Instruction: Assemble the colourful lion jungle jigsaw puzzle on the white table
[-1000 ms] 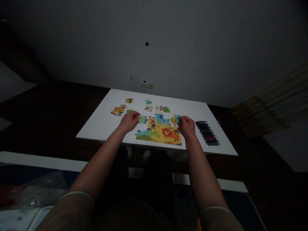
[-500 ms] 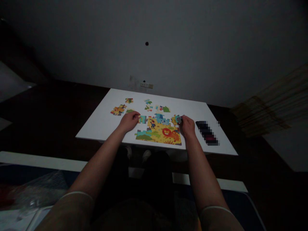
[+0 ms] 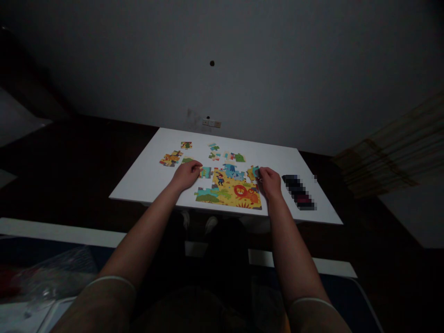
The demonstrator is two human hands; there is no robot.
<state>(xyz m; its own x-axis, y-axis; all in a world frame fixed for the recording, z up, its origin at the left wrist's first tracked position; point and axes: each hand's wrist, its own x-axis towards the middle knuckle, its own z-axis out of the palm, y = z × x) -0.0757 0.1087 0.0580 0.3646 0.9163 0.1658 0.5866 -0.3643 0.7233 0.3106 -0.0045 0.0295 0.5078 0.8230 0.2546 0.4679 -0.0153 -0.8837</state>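
Note:
A partly joined jigsaw puzzle (image 3: 231, 189) with lions on yellow ground lies near the table's front edge. Blue elephant pieces (image 3: 234, 172) line its upper side. My left hand (image 3: 187, 175) rests on the table at the puzzle's left, fingers curled closed at the edge of a teal and yellow puzzle piece (image 3: 206, 172). At the upper right corner, my right hand (image 3: 271, 182) pinches a yellow and teal puzzle piece (image 3: 252, 173) by its right side. That piece is close to the elephant pieces; whether it is joined to them I cannot tell.
Loose puzzle pieces (image 3: 171, 158) lie at the table's left, with more pieces (image 3: 214, 147) towards the back. A dark, pixelated object (image 3: 299, 192) is right of my right hand. The white table (image 3: 138, 175) stands before a grey wall with a socket (image 3: 211, 123).
The fingers of my right hand have shifted slightly, and a grey round patch at the held piece has given way to its teal printed side. My left hand stays put.

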